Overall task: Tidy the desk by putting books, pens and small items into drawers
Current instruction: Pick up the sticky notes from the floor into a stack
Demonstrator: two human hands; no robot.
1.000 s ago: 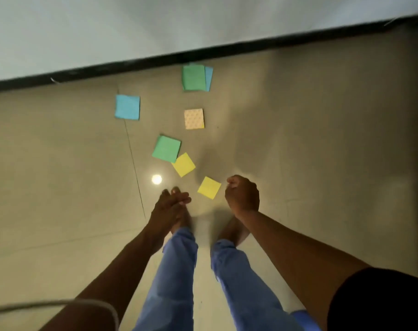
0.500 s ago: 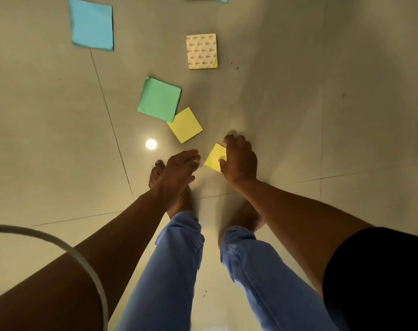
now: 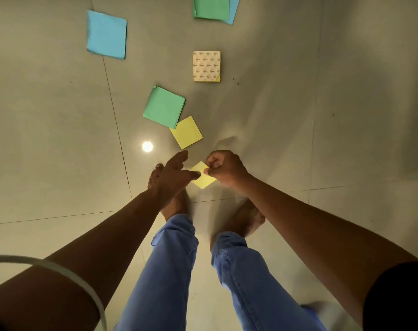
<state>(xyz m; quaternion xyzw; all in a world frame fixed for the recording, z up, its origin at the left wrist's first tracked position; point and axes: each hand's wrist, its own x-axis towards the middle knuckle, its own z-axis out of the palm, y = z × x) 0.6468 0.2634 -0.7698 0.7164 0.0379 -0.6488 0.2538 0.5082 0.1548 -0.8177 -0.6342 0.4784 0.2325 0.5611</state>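
The small yellow note [image 3: 203,176] lies on the floor just ahead of my bare feet, and my right hand [image 3: 223,169] has its thumb and forefinger pinched on the note's upper corner, the rest of the fist curled. My left hand [image 3: 177,172] is spread open with nothing in it, its fingertips reaching toward the note's left edge. To do this well, I reckon I should peel the corner up gently, since a thin sheet can cling flat to smooth tile, and slip my left fingers beneath it so it doesn't crease. Beyond it I count six more pieces: one other yellow note [image 3: 186,132], with a green pad [image 3: 164,106] overlapping its corner, a patterned beige pad [image 3: 206,66], one blue square [image 3: 106,34], and at the top edge a second green square [image 3: 211,7] lying over a second blue one [image 3: 234,9]. No drawer is in sight.
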